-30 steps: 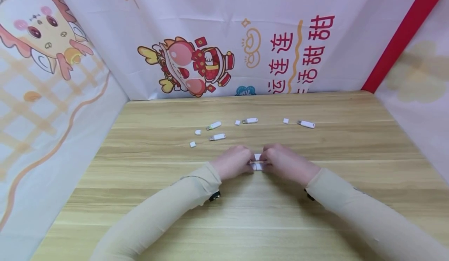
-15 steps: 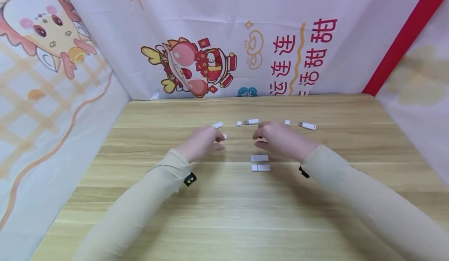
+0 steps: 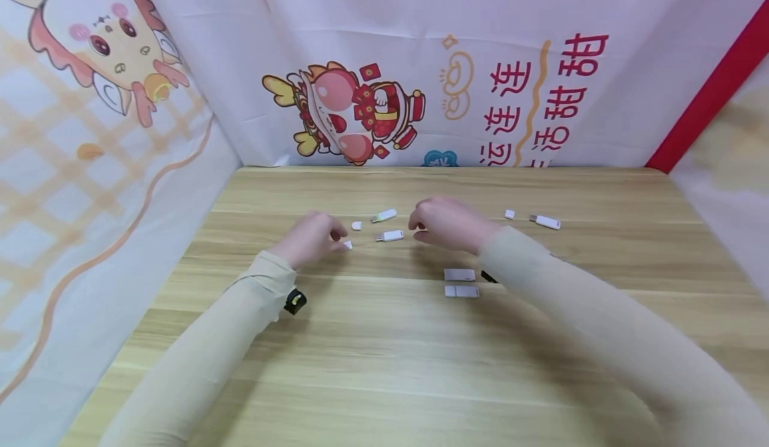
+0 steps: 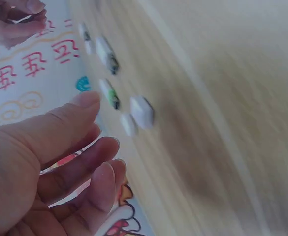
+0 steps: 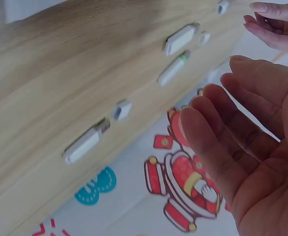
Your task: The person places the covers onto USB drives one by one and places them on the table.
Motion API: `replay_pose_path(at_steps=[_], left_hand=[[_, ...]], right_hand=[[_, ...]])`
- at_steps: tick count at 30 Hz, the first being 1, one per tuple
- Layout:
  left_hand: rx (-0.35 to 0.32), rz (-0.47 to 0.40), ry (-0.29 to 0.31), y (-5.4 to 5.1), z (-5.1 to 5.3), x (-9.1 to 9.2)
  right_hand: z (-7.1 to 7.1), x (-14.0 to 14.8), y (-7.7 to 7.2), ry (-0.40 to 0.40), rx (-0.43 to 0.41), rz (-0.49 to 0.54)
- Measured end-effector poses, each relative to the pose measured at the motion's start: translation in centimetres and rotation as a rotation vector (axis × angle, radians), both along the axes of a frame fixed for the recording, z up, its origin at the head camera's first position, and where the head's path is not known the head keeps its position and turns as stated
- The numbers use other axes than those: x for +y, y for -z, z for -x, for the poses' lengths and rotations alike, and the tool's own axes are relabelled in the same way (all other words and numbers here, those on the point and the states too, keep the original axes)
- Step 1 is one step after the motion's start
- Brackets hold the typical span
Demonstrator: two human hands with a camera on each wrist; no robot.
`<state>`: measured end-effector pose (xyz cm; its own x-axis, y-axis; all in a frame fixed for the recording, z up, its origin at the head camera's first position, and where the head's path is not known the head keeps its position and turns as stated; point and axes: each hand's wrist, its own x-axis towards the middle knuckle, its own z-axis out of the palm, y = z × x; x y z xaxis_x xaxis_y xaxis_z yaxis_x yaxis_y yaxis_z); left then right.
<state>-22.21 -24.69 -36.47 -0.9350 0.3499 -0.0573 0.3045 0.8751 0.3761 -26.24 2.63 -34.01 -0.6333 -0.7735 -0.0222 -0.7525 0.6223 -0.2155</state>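
Observation:
In the head view my left hand (image 3: 314,237) hovers at a small white USB stick cap (image 3: 348,245), thumb and fingers parted. The left wrist view shows that cap (image 4: 142,112) beyond the fingertips, with nothing held. My right hand (image 3: 450,223) is just right of a white USB stick (image 3: 392,236) with its metal plug bare. Relaxed, parted fingers of the right hand (image 5: 247,132) hold nothing in the right wrist view. A green-banded USB stick (image 3: 384,216) and its rounded cap (image 3: 357,225) lie behind.
Two capped white USB sticks, one farther (image 3: 459,275) and one nearer (image 3: 462,291), lie parallel on the wooden table (image 3: 360,347). Another uncapped stick (image 3: 545,221) and its cap (image 3: 509,214) lie at right. The right hand hides a stick (image 5: 84,144) and cap (image 5: 122,109) from the head view.
Both hands have left the two capped USB sticks near the middle. The left hand moved left and away to a loose cap; the right moved farther back and left, holding nothing.

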Motion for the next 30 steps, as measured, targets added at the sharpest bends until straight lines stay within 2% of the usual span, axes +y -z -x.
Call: replay_pose_path(at_steps=[9, 15, 20, 26, 30], left_hand=[[-0.053, 0.002, -0.027, 1.9, 1.6, -0.9], [-0.068, 0.001, -0.024, 3.1, 2.7, -1.4], [-0.062, -0.005, -0.004, 3.3, 2.9, -1.3], [-0.025, 0.01, 0.077, 3.2, 2.8, -1.0], [-0.024, 0.003, 0.084, 3.5, 2.8, -0.9]], right_hand=[[2.5, -4.7, 2.8, 0.082, -0.152, -0.064], [3.3, -6.3, 3.9, 0.101, -0.174, -0.075], [3.8, -6.4, 4.2, 0.119, -0.172, -0.075], [4.3, -6.3, 4.8, 0.118, -0.181, -0.08], [4.3, -6.2, 4.9, 0.105, -0.174, -0.082]])
